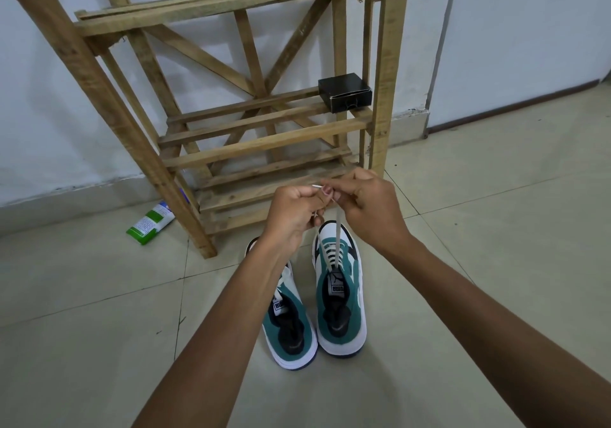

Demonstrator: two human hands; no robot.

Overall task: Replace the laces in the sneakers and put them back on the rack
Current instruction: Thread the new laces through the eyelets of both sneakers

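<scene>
Two white-and-teal sneakers stand side by side on the tiled floor, toes toward the wooden rack. The right sneaker is laced with a white lace whose two ends rise taut to my hands. My left hand pinches one end and my right hand pinches the other, both held above the shoe's toe, with a lace tip sticking out between them. My left forearm partly covers the left sneaker, so its lacing is mostly hidden.
A small black box sits on the rack's middle shelf at the right. A green-and-white packet lies on the floor left of the rack's leg. White walls stand behind the rack, and pale floor tiles spread to both sides.
</scene>
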